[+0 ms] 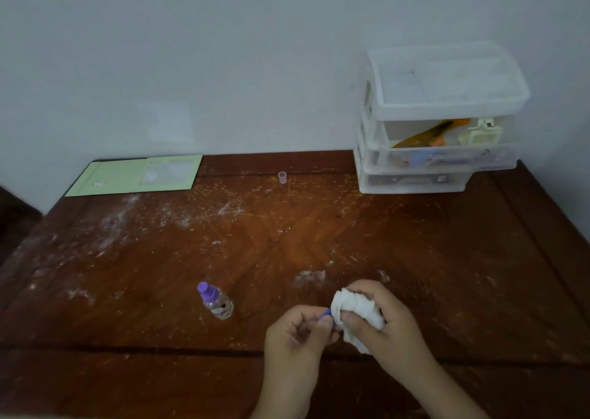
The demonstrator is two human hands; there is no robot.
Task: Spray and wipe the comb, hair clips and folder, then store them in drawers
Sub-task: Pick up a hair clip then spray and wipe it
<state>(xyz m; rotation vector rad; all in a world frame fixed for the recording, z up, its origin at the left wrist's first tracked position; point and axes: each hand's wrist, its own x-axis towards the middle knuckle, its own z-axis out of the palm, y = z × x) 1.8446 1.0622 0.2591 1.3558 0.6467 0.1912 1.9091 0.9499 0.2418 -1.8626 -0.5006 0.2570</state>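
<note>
The fingers (pixel 322 321) of the left hand (pixel 298 331) were curled together, pinching a small blue item (pixel 326 314), most likely a hair clip, though only a sliver of it showed. Touching them on the right, the fingers of the right hand (pixel 381 321) were clamped round a bunched white cloth (pixel 356 307), thumb pressed into its folds, with the cloth wrapped over the far end of the blue item. Both forearms rose from the bottom edge of the view, and the hands met low and right of centre above the bench (pixel 319 236).

The step in hand seemed to be the wiping of a hair clip. The next move would probably call for turning the clip inside the cloth to reach its other faces, then carrying it to a drawer.

Near the left fingers, on their left, a small spray bottle (pixel 215 300) with a purple cap stood on the dusty, scratched bench. Well beyond the fingers, by the wall, a small clear cap (pixel 282 177) stood alone. Far off to the back left lay the green folder (pixel 134 176), flat, seemingly not yet stored. Far off to the back right stood the clear plastic drawer unit (pixel 440 121); its middle drawer was pulled out and held an orange item, possibly the comb (pixel 431 133), beside a pale clip (pixel 480 133).
</note>
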